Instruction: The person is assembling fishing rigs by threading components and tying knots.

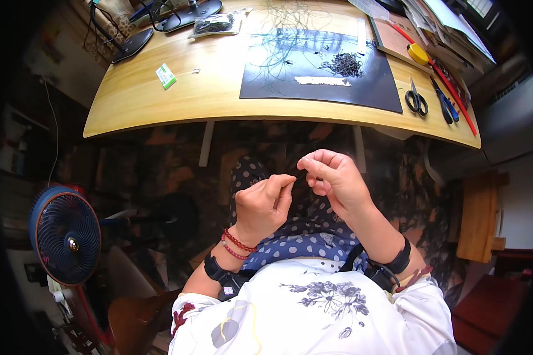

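Note:
Both hands are raised over the lap, before the desk's front edge, a small gap apart. My left hand [264, 202], with red bead bracelets at the wrist, pinches thumb against forefinger; whatever is between them is too small to make out. My right hand [335, 179] also pinches thumb and forefinger, the other fingers curled; its held item cannot be made out either. On the desk ahead, a black mat [275, 86] bears a pile of small dark pieces [346, 65], a white strip [322, 80] and loose thin greenish strands [271, 49].
Scissors [416, 100], blue-handled pliers [446, 104] and a red rod [455, 91] lie at the desk's right, near stacked papers [453, 26]. A plastic bag of dark pieces [215, 24] and a green-white packet [165, 76] are at left. A fan [66, 235] stands left of me.

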A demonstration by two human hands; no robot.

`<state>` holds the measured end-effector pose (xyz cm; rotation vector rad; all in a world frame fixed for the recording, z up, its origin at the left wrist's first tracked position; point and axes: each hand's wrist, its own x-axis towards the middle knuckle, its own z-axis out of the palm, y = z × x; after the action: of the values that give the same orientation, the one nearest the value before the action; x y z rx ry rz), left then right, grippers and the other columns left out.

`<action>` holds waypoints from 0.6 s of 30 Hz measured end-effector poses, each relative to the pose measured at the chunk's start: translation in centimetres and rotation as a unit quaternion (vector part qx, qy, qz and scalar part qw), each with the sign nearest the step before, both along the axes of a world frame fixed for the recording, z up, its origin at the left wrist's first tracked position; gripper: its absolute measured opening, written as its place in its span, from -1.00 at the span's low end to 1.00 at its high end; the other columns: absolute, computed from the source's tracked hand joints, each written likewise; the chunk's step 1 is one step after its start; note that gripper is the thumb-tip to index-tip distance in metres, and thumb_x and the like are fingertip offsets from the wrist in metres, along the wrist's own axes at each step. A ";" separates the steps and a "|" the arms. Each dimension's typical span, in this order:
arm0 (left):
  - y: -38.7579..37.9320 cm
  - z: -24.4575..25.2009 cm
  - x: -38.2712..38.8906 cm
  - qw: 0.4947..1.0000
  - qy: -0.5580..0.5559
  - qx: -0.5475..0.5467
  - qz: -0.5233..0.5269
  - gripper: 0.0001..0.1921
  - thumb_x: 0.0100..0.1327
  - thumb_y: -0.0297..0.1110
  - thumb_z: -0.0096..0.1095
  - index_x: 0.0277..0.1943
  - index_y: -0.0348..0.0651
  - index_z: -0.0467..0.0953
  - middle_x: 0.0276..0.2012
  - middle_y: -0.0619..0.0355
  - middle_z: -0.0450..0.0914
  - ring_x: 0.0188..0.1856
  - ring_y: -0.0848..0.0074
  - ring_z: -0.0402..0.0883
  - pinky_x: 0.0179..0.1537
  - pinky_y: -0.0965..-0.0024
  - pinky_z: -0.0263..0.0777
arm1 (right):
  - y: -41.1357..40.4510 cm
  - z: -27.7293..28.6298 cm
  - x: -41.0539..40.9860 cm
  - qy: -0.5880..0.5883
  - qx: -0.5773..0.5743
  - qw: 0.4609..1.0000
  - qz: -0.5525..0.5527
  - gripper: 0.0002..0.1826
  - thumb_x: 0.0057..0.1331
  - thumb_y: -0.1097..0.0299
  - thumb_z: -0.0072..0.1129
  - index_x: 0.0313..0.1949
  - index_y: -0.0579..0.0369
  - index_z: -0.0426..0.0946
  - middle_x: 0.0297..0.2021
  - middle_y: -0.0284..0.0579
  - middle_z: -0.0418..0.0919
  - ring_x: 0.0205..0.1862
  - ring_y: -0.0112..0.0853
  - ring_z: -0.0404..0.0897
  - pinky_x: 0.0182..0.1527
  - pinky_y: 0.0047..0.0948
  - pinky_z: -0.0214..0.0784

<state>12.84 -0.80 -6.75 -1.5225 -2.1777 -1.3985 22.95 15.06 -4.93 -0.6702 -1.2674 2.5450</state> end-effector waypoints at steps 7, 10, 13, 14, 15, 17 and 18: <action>-0.1 -0.7 -0.2 1.000 0.000 -0.020 -0.021 -0.85 0.23 -0.55 0.40 -0.16 -0.16 0.62 -0.49 0.08 0.67 -0.48 0.28 0.72 -0.48 0.36 0.49 | -0.1 0.9 -0.2 0.003 0.037 0.999 -0.013 -0.87 0.41 0.40 0.32 -0.20 0.23 0.64 -0.35 -0.12 0.74 -0.46 -0.58 0.67 -0.44 -0.68 0.50; -0.6 -0.5 -0.5 0.994 -0.077 -0.070 -0.042 -0.87 0.26 -0.50 0.39 -0.14 -0.16 0.64 -0.42 0.10 0.68 -0.44 0.32 0.71 -0.43 0.37 0.49 | 0.0 0.6 0.0 -0.005 0.101 0.995 0.014 -0.86 0.42 0.40 0.31 -0.22 0.24 0.64 -0.41 -0.13 0.72 -0.47 -0.56 0.69 -0.40 -0.64 0.57; -0.8 0.1 -1.7 0.976 -0.205 -0.073 -0.018 -0.76 0.31 -0.37 0.39 0.03 -0.13 0.68 -0.16 0.07 0.63 -0.08 0.33 0.62 -0.09 0.35 0.46 | 0.1 0.0 0.2 -0.030 0.159 0.984 0.071 -0.85 0.42 0.40 0.31 -0.24 0.26 0.64 -0.46 -0.18 0.69 -0.49 -0.57 0.67 -0.42 -0.61 0.57; -0.6 0.1 -2.2 0.972 -0.230 -0.039 -0.020 -0.72 0.29 -0.34 0.43 0.05 -0.13 0.68 -0.12 0.06 0.62 -0.02 0.31 0.61 0.03 0.36 0.43 | 0.0 0.0 0.2 -0.030 0.157 0.984 0.073 -0.85 0.42 0.40 0.31 -0.24 0.26 0.64 -0.46 -0.18 0.69 -0.49 -0.57 0.67 -0.42 -0.61 0.57; -0.6 0.4 -2.4 0.960 -0.276 -0.038 -0.029 -0.72 0.28 -0.32 0.46 0.03 -0.14 0.70 -0.11 0.08 0.62 -0.02 0.34 0.61 0.05 0.36 0.42 | -0.1 0.0 0.2 -0.041 0.200 0.975 0.091 -0.86 0.42 0.41 0.30 -0.25 0.24 0.64 -0.47 -0.20 0.69 -0.48 -0.57 0.68 -0.43 -0.62 0.56; -0.4 1.1 -2.6 0.945 -0.323 -0.037 -0.035 -0.71 0.26 -0.31 0.49 0.01 -0.14 0.71 -0.11 0.09 0.61 -0.02 0.37 0.61 0.07 0.37 0.42 | -0.3 -0.1 0.2 -0.052 0.241 0.963 0.111 -0.87 0.42 0.42 0.29 -0.26 0.23 0.64 -0.48 -0.22 0.68 -0.48 -0.57 0.68 -0.43 -0.62 0.55; 0.0 1.2 -2.5 0.956 -0.286 -0.029 -0.053 -0.74 0.25 -0.32 0.50 -0.02 -0.16 0.72 -0.12 0.11 0.61 -0.02 0.40 0.61 0.07 0.38 0.42 | -0.5 -0.2 0.2 -0.056 0.254 0.959 0.113 -0.87 0.40 0.43 0.29 -0.29 0.25 0.64 -0.49 -0.21 0.68 -0.48 -0.58 0.68 -0.44 -0.62 0.56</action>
<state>10.35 -0.83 -5.51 -1.3937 -2.4863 -2.0366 23.14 14.60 -5.12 -0.5820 -2.0365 2.2058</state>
